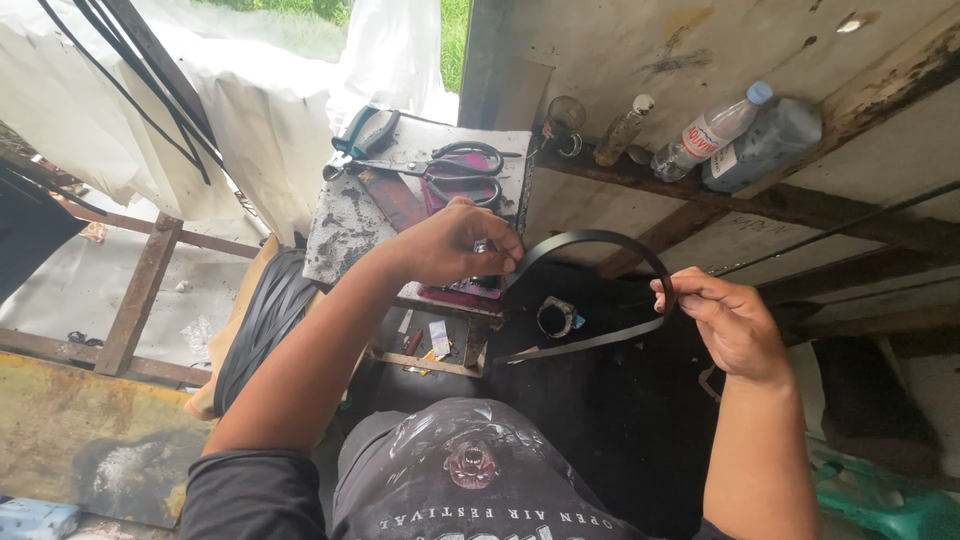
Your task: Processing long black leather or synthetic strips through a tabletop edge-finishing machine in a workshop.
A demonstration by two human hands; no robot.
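A flat black strip [600, 240] arcs between my two hands in front of a small worn table [345, 235]. My left hand [455, 243] pinches one end of the strip near the table's front edge, over a pink object. My right hand [728, 322] grips the strip where it bends back, and a loose tail runs down-left from there. Large black-handled scissors [450, 170] lie on the table just beyond my left hand.
A green-handled tool [365, 130] lies at the table's back. Plastic bottles [745, 140] and small jars rest on a rusty ledge at the right. A bundle of black strips [265, 320] hangs left of my arm. A green plastic stool [880, 495] sits at lower right.
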